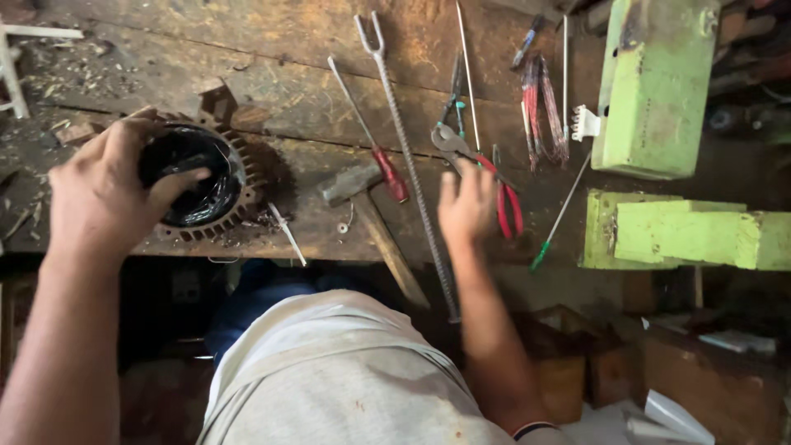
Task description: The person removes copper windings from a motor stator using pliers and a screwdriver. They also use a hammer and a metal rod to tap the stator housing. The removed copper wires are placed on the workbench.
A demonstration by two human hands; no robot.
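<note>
The left hand [107,194] grasps the rim of the round, finned, rusty metal motor housing [202,177] on the worn wooden counter [288,91]. The right hand [465,206], fingers released, rests on the red-handled pliers [494,185].

- We see a worn, scarred wooden workbench [280,91] strewn with shavings.
- 2 pale green painted blocks [655,82] stand at its right.
- Below, dim floor holds wooden boxes [700,387].
</note>
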